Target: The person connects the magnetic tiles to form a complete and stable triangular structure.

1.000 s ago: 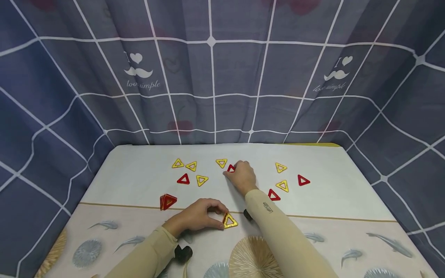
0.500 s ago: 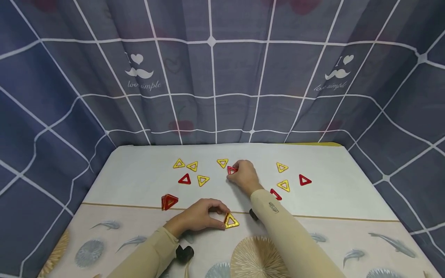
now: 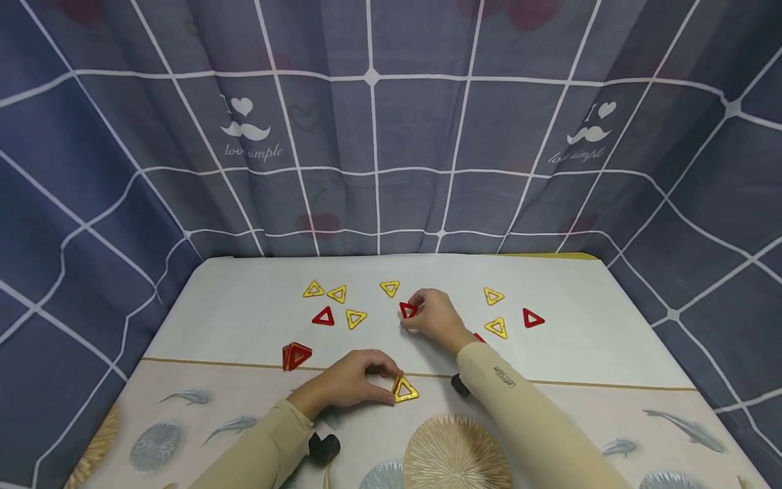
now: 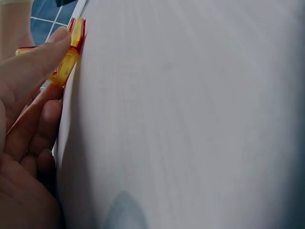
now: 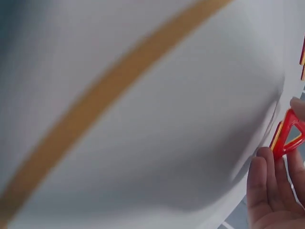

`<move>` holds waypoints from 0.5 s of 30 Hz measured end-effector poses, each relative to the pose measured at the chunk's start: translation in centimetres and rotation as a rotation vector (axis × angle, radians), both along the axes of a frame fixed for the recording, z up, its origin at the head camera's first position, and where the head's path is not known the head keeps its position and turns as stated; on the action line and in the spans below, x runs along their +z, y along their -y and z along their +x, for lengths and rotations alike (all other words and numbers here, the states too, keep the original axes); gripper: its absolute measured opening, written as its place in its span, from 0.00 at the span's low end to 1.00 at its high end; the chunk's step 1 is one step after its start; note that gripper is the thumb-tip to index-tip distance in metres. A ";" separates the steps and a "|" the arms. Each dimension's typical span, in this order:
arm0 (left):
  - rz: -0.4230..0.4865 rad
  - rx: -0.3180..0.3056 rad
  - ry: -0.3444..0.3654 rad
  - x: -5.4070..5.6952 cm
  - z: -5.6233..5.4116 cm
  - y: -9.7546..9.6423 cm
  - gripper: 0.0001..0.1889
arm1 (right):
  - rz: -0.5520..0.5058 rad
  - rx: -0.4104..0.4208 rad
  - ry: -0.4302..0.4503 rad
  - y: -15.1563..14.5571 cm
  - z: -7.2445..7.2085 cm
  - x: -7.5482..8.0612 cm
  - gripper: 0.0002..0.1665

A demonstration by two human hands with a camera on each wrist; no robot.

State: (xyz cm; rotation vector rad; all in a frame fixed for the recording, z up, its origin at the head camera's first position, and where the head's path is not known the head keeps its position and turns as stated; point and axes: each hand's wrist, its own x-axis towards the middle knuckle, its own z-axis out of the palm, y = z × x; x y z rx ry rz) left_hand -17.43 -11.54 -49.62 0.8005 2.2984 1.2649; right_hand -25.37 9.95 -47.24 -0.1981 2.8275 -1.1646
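My left hand (image 3: 354, 380) pinches a yellow triangular magnetic tile (image 3: 408, 397) at its left side, low over the near part of the table. Red edges show against this yellow tile in the left wrist view, where the thumb (image 4: 35, 64) lies across it. Farther back, my right hand (image 3: 438, 318) holds a red triangular magnetic tile (image 5: 282, 143) between thumb and fingers, tilted up off the white surface. A red tile cluster (image 3: 298, 355) rests left of my left hand. Another red tile (image 3: 480, 337) is mostly hidden behind the right sleeve.
Several yellow tiles (image 3: 356, 324) and a red tile (image 3: 322, 321) lie on the white area (image 3: 244, 299) at left. To the right are two yellow tiles (image 3: 497, 333) and a red one (image 3: 533, 323). A grid-patterned curtain (image 3: 415, 149) closes off the back and sides.
My right hand has drawn the red tile slightly nearer, and its forearm has swung right, covering more of the red tile beside it. My left hand keeps its place.
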 end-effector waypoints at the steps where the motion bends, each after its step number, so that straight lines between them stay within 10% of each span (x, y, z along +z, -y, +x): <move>1: -0.008 0.004 0.006 0.0 0.0 0.0 0.18 | -0.016 0.012 0.007 -0.1 0.2 0.0 0.20; 15: -0.013 0.001 -0.027 -0.2 0.0 0.0 0.19 | -0.142 0.157 0.085 -2.5 3.4 0.6 0.21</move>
